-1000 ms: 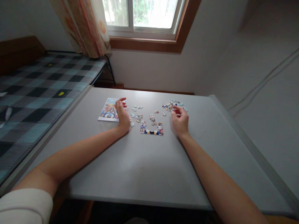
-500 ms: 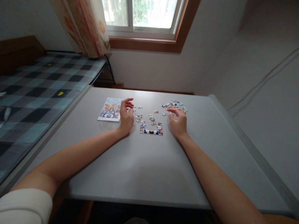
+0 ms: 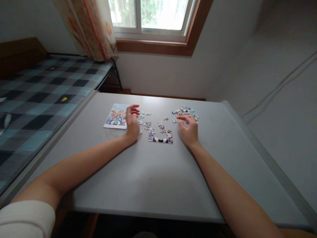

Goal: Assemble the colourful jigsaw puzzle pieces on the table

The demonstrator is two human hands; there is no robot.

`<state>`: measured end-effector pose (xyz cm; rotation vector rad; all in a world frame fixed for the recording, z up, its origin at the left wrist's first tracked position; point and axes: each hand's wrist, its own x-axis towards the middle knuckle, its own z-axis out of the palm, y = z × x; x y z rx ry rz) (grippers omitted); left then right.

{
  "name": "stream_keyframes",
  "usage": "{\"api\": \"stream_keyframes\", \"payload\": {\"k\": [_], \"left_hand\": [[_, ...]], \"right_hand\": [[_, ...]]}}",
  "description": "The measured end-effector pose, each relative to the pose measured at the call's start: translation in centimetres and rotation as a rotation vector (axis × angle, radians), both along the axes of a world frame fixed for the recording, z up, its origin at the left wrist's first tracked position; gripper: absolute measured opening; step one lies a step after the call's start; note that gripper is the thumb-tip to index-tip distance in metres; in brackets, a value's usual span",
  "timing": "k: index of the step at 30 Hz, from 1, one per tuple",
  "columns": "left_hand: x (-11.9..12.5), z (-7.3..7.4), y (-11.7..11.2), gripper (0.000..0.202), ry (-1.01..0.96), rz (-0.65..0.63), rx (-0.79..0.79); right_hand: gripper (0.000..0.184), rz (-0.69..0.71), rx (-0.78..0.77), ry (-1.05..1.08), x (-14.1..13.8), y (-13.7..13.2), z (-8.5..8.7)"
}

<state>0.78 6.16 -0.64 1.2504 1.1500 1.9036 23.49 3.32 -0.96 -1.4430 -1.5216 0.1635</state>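
My left hand (image 3: 132,124) rests on its edge on the table, fingers loosely curved and apart, with nothing visible in it. It lies between a printed picture sheet (image 3: 116,116), whose right edge it overlaps, and several loose puzzle pieces (image 3: 148,123). On the right, my right hand (image 3: 189,130) has its index finger stretched out and its thumb apart, and no piece shows between them. Its fingertips are close to a single piece (image 3: 174,121) and in front of a heap of puzzle pieces (image 3: 184,110). Between the hands lies a joined U-shaped puzzle section (image 3: 160,140).
A small joined cluster (image 3: 161,127) and a lone piece (image 3: 165,118) lie above the U-shaped section. The grey table (image 3: 148,181) stands beside a bed with a checked cover (image 3: 49,89). Beyond it are a curtain (image 3: 86,29) and a window (image 3: 160,16).
My left hand has shifted slightly left, uncovering more of the loose pieces beside it. My right hand has barely moved, and the puzzle pieces look the same.
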Motion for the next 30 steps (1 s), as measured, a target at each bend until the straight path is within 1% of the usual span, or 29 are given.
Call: {"api": "stream_keyframes", "payload": {"k": [6, 19, 21, 23, 24, 26, 28, 30], "left_hand": [[0.0, 0.1, 0.1, 0.032, -0.012, 0.008, -0.027], [0.0, 0.0, 0.0, 0.033, 0.067, -0.007, -0.014], [0.1, 0.1, -0.2, 0.032, 0.107, -0.023, -0.014], [0.3, 0.3, -0.6, 0.030, 0.234, -0.072, -0.023], [0.5, 0.4, -1.0, 0.028, 0.346, -0.113, -0.033], [0.9, 0.8, -1.7, 0.028, 0.603, -0.140, -0.054], [1.2, 1.0, -2.3, 0.035, 0.824, -0.153, -0.039], [1.4, 1.1, -2.7, 0.047, 0.963, -0.200, -0.029]], "right_hand": [[0.021, 0.007, -0.007, 0.008, 0.0, 0.0, 0.0], [0.020, 0.017, -0.013, 0.000, 0.0, 0.0, 0.1], [0.021, 0.018, -0.013, -0.001, -0.1, 0.0, 0.1], [0.021, 0.024, -0.013, -0.006, -0.1, -0.1, 0.2], [0.021, 0.029, -0.014, -0.012, -0.2, -0.1, 0.2], [0.020, 0.044, -0.016, -0.031, -0.3, -0.2, 0.3], [0.020, 0.063, -0.019, -0.062, -0.4, -0.3, 0.3], [0.020, 0.081, -0.023, -0.097, -0.6, -0.3, 0.3]]}}
